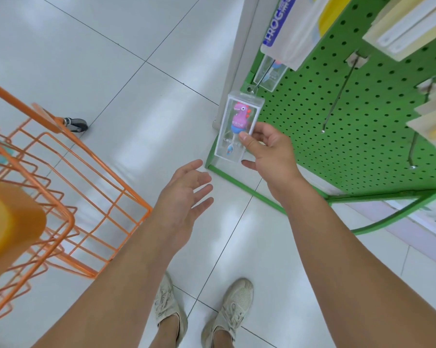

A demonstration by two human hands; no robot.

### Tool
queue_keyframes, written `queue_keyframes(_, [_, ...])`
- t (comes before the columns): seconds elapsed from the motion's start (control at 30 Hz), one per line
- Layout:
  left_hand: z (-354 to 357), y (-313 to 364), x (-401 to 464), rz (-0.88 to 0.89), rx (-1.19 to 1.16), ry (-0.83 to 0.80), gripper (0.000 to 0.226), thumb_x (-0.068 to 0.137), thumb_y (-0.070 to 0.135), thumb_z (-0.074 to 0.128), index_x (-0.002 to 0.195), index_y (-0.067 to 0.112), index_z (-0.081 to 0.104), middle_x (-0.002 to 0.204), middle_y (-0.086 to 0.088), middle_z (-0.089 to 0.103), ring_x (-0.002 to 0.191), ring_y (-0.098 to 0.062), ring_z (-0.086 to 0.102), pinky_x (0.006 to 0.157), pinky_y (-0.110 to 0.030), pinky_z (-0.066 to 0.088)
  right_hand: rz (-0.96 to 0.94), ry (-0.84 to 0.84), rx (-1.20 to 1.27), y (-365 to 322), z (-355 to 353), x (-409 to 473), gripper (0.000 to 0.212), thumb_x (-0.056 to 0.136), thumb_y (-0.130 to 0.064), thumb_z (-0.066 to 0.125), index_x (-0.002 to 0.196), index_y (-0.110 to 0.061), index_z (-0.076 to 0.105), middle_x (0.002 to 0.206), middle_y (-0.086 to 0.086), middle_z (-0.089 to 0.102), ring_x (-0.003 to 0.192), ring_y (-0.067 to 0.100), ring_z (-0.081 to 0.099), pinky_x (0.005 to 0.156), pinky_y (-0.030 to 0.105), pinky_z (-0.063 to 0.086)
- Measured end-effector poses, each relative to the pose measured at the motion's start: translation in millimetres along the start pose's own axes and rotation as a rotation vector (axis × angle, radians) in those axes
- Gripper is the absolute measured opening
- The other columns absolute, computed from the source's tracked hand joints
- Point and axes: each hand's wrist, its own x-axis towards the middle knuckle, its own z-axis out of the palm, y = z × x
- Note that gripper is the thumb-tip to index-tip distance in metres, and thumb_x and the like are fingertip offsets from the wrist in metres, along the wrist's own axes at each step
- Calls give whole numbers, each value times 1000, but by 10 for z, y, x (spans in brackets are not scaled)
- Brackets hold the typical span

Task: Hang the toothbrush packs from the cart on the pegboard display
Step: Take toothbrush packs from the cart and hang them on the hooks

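The green pegboard stands at the right, and its left edge meets a pale upright post. Just in front of this edge the right hand holds a clear toothbrush pack with a purple dinosaur figure inside. The grip is on the lower right side of the pack: the thumb lies on the front face and the fingers go behind and under it. The top of the pack is just below the tip of a metal hook that comes out of the pegboard; I cannot tell if it is already on the hook. Another similar pack hangs further back on this hook. To the right of it two more hooks stick out bare, with open board between them. The left hand is apart from the pack, lower and left of the pegboard corner, palm turned to the pack, fingers loosely spread and holding nothing. Between this hand and the orange wire cart, far left of the pegboard, is open white tile floor. Both forearms reach forward above two beige shoes.
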Motion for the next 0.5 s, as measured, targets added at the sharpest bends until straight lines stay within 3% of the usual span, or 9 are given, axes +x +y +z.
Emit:
queue_keyframes(0.17, [-56, -28, 8, -11, -11, -5, 28, 97, 14, 55, 119, 28, 66, 124, -5, 64, 118, -23, 62, 101, -40, 51, -3, 41, 35, 76, 22, 110, 8, 100, -20, 62, 106, -20, 67, 101, 0, 70, 83, 4, 69, 80, 36, 62])
queue_keyframes(0.23, [-91, -41, 17, -18, -13, -5, 29, 96, 14, 55, 119, 28, 67, 124, -5, 64, 117, -22, 62, 100, -39, 52, -15, 54, 36, 81, 18, 79, 11, 100, -18, 62, 109, -20, 67, 98, -5, 67, 81, 0, 68, 82, 36, 61])
queue_keyframes(0.37, [-121, -62, 31, -28, -12, -3, 31, 97, 14, 55, 122, 28, 66, 123, -5, 65, 116, -22, 63, 99, -39, 52, -6, -44, 4, 126, 37, -65, 18, 101, -11, 59, 117, -15, 65, 95, -5, 62, 73, -9, 66, 66, 21, 59])
queue_keyframes(0.5, [-98, -26, 57, -26, -13, -1, 31, 97, 14, 54, 120, 29, 67, 119, -3, 67, 115, -22, 64, 99, -39, 53, -17, -66, 42, 138, 72, -144, 21, 101, -11, 58, 120, -15, 65, 89, -11, 64, 77, -7, 68, 74, 23, 61])
